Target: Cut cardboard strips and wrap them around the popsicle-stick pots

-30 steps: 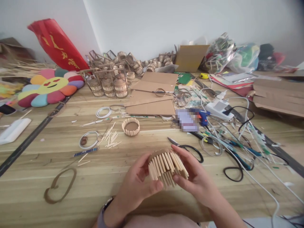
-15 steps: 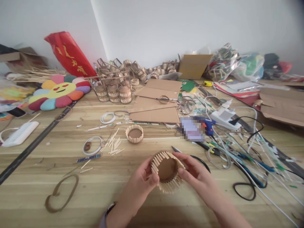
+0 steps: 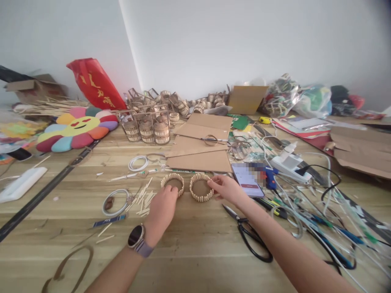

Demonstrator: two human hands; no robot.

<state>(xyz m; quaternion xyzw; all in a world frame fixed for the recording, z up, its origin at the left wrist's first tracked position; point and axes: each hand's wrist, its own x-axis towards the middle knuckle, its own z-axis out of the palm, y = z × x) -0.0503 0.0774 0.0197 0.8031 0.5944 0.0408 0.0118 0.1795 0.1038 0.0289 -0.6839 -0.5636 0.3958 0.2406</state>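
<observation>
Two small round stick baskets stand side by side on the wooden table, with brown bases and walls of short pale sticks. My left hand [image 3: 162, 208], wearing a watch, reaches over the near rim of the left stick basket [image 3: 163, 182], its fingers closed there and partly hidden by the hand's back. On the right stick basket [image 3: 198, 197], my right hand [image 3: 226, 189] pinches the right-hand rim between thumb and fingers. Loose short sticks [image 3: 142, 199] lie left of my left hand. Black-handled scissors [image 3: 255, 240] rest below my right forearm.
Cardboard sheets [image 3: 200, 158] lie behind the baskets, with a phone [image 3: 249, 183] and a blue glue gun [image 3: 270, 177] to their right. Cables and a white power strip [image 3: 288, 165] clutter the right side. Finished lidded stick pots [image 3: 146, 132] stand at the back beside a flower cushion [image 3: 77, 128].
The basket held up in both hands now stands on the table right of the other one. My left hand has shifted to the left basket. The scissors are now uncovered.
</observation>
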